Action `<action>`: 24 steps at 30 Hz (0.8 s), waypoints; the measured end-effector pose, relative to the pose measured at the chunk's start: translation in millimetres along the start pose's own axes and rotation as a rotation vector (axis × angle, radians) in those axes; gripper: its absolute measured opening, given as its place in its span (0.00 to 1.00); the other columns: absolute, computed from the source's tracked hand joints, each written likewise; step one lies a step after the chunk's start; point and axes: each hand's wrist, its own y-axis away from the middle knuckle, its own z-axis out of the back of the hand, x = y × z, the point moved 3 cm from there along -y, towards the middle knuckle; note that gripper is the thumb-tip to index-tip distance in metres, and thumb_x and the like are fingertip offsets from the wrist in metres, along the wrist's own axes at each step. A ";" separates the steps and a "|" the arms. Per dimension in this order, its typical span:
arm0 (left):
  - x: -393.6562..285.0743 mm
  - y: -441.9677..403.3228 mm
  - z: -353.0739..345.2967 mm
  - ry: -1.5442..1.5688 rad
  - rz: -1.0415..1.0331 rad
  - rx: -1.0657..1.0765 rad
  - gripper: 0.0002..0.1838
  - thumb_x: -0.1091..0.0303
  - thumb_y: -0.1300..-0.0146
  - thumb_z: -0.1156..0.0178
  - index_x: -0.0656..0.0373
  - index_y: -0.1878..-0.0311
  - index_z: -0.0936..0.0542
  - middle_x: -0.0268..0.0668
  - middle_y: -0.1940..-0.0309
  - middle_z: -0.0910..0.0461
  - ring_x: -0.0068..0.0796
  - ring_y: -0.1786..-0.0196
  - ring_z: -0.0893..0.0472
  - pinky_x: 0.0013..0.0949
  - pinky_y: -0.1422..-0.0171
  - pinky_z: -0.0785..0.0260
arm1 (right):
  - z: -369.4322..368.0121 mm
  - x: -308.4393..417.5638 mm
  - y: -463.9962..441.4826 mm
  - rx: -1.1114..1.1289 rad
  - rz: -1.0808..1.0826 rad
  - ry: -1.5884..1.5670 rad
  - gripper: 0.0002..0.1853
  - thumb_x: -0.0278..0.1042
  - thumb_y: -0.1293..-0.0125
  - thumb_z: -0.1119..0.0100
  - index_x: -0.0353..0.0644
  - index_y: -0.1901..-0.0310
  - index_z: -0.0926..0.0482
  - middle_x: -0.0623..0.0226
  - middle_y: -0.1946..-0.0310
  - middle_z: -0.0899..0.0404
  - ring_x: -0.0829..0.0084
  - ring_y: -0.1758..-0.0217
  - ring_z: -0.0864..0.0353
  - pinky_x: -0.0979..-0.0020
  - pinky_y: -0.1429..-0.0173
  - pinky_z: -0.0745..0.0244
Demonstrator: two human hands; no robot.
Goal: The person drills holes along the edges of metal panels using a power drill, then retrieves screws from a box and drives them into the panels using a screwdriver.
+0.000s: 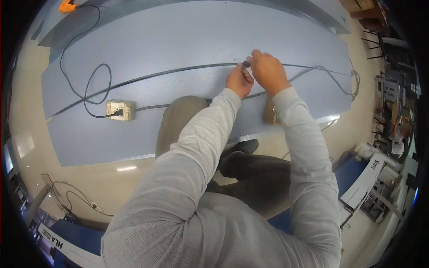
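My left hand is closed, its fingertips at a small black piece above the grey board. My right hand meets it from the right, fingers pinched at the other side of that piece. A long dark strip runs leftward across the board from my left hand, and a thinner line continues to the right of my right hand. Whether the black piece is joined to the strip is hidden by my fingers. Below my right wrist, a brown box with small metal parts is partly covered by my sleeve.
A socket box with a black plug sits on the board's left part. Its cable loops up to an orange object. Another cable curls over the right edge. My knee overlaps the near edge. Blue machines stand at both lower corners.
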 end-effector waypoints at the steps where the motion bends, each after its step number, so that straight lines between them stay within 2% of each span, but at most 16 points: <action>1: 1.8 -2.3 -3.3 0.016 0.040 0.016 0.08 0.64 0.17 0.45 0.53 0.57 0.24 0.24 0.74 0.29 0.17 0.73 0.30 0.25 0.70 0.37 | 3.3 -0.7 -2.7 0.049 -0.053 0.028 0.12 0.39 0.23 0.40 0.39 0.49 0.19 0.47 0.60 0.15 0.46 0.55 0.12 0.52 0.55 0.17; 3: 2.1 -4.3 -3.8 0.049 0.115 0.040 0.09 0.63 0.17 0.45 0.53 0.58 0.24 0.25 0.74 0.29 0.18 0.73 0.31 0.25 0.70 0.38 | 9.8 2.0 -1.9 0.153 -0.155 0.079 0.13 0.40 0.22 0.40 0.40 0.47 0.18 0.47 0.60 0.14 0.46 0.55 0.12 0.52 0.54 0.17; 6: 2.3 -7.7 -4.8 0.019 0.078 0.017 0.12 0.59 0.17 0.42 0.51 0.60 0.25 0.25 0.74 0.30 0.19 0.74 0.31 0.26 0.71 0.38 | 10.5 1.4 11.3 -0.040 0.071 -0.073 0.16 0.43 0.22 0.41 0.40 0.44 0.17 0.46 0.59 0.13 0.45 0.54 0.13 0.51 0.52 0.17; 9: 3.1 9.3 -11.2 -0.015 0.022 -0.044 0.15 0.56 0.17 0.42 0.50 0.62 0.25 0.25 0.74 0.31 0.18 0.74 0.31 0.25 0.71 0.38 | 0.3 -4.3 8.7 -0.035 0.127 -0.136 0.18 0.44 0.22 0.40 0.41 0.40 0.17 0.47 0.54 0.13 0.45 0.51 0.13 0.51 0.51 0.17; 10: 7.3 11.1 -10.9 0.026 0.035 -0.023 0.15 0.55 0.17 0.42 0.50 0.62 0.25 0.25 0.74 0.31 0.18 0.74 0.31 0.25 0.70 0.38 | -4.5 -4.4 6.3 -0.029 0.032 -0.102 0.18 0.41 0.24 0.37 0.41 0.40 0.17 0.49 0.51 0.15 0.44 0.52 0.13 0.52 0.51 0.17; 12: 12.2 15.1 -17.0 0.094 0.060 -0.016 0.16 0.52 0.17 0.41 0.49 0.63 0.26 0.25 0.74 0.31 0.18 0.73 0.31 0.24 0.69 0.38 | 3.2 2.3 -0.5 0.153 -0.110 0.023 0.18 0.39 0.26 0.35 0.41 0.39 0.17 0.49 0.51 0.15 0.44 0.52 0.13 0.52 0.51 0.17; 13: 12.5 6.2 -14.2 0.064 0.050 0.062 0.16 0.52 0.18 0.41 0.49 0.63 0.25 0.25 0.74 0.31 0.17 0.73 0.31 0.24 0.70 0.38 | 7.2 7.8 -1.0 0.243 -0.182 0.085 0.18 0.37 0.26 0.34 0.41 0.39 0.18 0.49 0.52 0.15 0.44 0.52 0.13 0.52 0.51 0.17; 15: 8.1 -0.7 -9.8 0.004 0.032 0.209 0.16 0.53 0.18 0.41 0.49 0.62 0.25 0.24 0.74 0.31 0.17 0.73 0.30 0.23 0.70 0.38 | 9.9 10.8 9.8 0.113 -0.039 0.032 0.18 0.40 0.25 0.36 0.41 0.40 0.17 0.47 0.54 0.14 0.44 0.52 0.13 0.50 0.50 0.18; 18: 8.6 -4.0 -5.1 -0.039 0.080 -0.059 0.14 0.55 0.18 0.41 0.50 0.61 0.24 0.24 0.74 0.31 0.17 0.74 0.31 0.24 0.72 0.38 | 3.8 0.9 10.2 0.033 0.119 -0.061 0.18 0.42 0.24 0.37 0.41 0.40 0.17 0.47 0.54 0.13 0.44 0.52 0.13 0.50 0.50 0.18; 19: 10.5 -4.0 -4.1 0.007 0.075 -0.026 0.13 0.56 0.18 0.40 0.50 0.61 0.24 0.24 0.74 0.31 0.17 0.74 0.31 0.24 0.72 0.38 | 1.0 -2.2 10.5 0.029 0.156 -0.095 0.18 0.42 0.23 0.37 0.41 0.40 0.17 0.47 0.54 0.13 0.44 0.51 0.12 0.50 0.50 0.17; 22: 11.7 2.8 -5.9 0.075 0.072 0.013 0.13 0.58 0.19 0.39 0.50 0.62 0.24 0.23 0.75 0.31 0.17 0.74 0.32 0.24 0.73 0.39 | -8.1 -3.6 6.4 0.142 -0.148 0.042 0.17 0.42 0.23 0.38 0.41 0.40 0.17 0.48 0.52 0.14 0.45 0.50 0.12 0.51 0.49 0.17; 24: 6.3 3.6 -7.7 0.032 0.068 -0.038 0.15 0.59 0.17 0.41 0.50 0.65 0.24 0.22 0.76 0.32 0.17 0.75 0.35 0.25 0.73 0.40 | -9.1 -5.6 7.4 -0.033 0.007 0.066 0.15 0.43 0.23 0.37 0.41 0.46 0.18 0.48 0.58 0.14 0.46 0.58 0.11 0.52 0.57 0.16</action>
